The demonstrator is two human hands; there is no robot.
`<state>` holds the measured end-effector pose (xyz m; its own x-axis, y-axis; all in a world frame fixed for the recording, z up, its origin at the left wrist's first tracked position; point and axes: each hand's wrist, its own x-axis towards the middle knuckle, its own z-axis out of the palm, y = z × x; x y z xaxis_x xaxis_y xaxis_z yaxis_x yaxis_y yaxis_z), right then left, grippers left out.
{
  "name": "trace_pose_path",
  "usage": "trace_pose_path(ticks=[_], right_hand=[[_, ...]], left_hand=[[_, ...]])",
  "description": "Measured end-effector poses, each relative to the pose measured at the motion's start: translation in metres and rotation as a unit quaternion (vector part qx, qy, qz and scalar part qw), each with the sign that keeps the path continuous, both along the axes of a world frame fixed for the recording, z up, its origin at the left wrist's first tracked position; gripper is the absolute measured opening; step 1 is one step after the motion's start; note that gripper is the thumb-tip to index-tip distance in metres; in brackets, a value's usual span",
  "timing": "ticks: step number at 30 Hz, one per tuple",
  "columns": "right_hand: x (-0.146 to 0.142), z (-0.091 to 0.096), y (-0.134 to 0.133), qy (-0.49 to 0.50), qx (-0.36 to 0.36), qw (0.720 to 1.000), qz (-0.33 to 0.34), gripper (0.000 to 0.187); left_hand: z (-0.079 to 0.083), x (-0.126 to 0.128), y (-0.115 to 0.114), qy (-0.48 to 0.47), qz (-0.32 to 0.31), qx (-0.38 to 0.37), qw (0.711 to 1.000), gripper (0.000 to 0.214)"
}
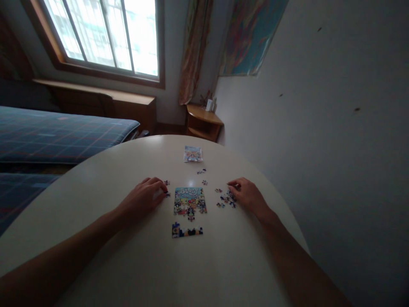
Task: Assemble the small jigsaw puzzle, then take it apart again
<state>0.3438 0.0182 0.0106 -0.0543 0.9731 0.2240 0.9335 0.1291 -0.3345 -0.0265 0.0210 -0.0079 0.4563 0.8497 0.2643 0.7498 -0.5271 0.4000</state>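
Note:
A partly built jigsaw puzzle [189, 201] lies in the middle of a round white table [128, 179]. A joined strip of pieces [187, 231] sits just in front of it. My left hand [143, 196] rests on the table left of the puzzle, fingers curled, fingertips touching a loose piece [167, 194]. My right hand [247, 194] lies right of the puzzle, fingers pinched over a small heap of loose pieces [226, 199]; whether a piece is between them is too small to tell. A few more loose pieces [202, 172] lie beyond the puzzle.
A small picture card or packet [193, 154] lies at the table's far side. A white wall [319, 128] runs close along the right. A bed with a blue plaid cover [57, 132] is at left, a wooden corner shelf [203, 121] and a window [105, 34] behind.

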Motion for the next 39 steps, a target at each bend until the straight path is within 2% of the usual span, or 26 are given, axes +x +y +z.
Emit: trace_pose_path(ticks=[12, 20, 24, 28, 34, 39], right_hand=[[-0.006, -0.001, 0.0, -0.006, 0.024, 1.0, -0.015, 0.016], [-0.024, -0.003, 0.005, -0.047, 0.087, 0.995, 0.014, 0.017], [-0.047, 0.004, 0.012, -0.041, 0.061, 0.996, 0.052, 0.016], [-0.068, 0.013, 0.031, -0.073, 0.028, 0.994, 0.079, 0.019], [-0.088, 0.022, 0.07, -0.107, -0.02, 0.991, 0.084, 0.022], [-0.094, 0.028, 0.085, -0.129, -0.078, 0.985, 0.079, 0.018]], left_hand=[[-0.001, 0.007, -0.004, 0.006, 0.012, 0.019, 1.0, 0.018], [-0.001, 0.009, -0.004, 0.007, 0.017, 0.023, 1.0, 0.017], [0.0, 0.009, -0.005, 0.008, 0.021, 0.02, 1.0, 0.017], [0.001, 0.009, -0.005, 0.014, 0.023, 0.018, 0.999, 0.017], [0.004, 0.009, -0.006, 0.006, 0.016, 0.012, 1.0, 0.017], [0.002, 0.008, -0.005, 0.004, 0.015, 0.015, 1.0, 0.017]])
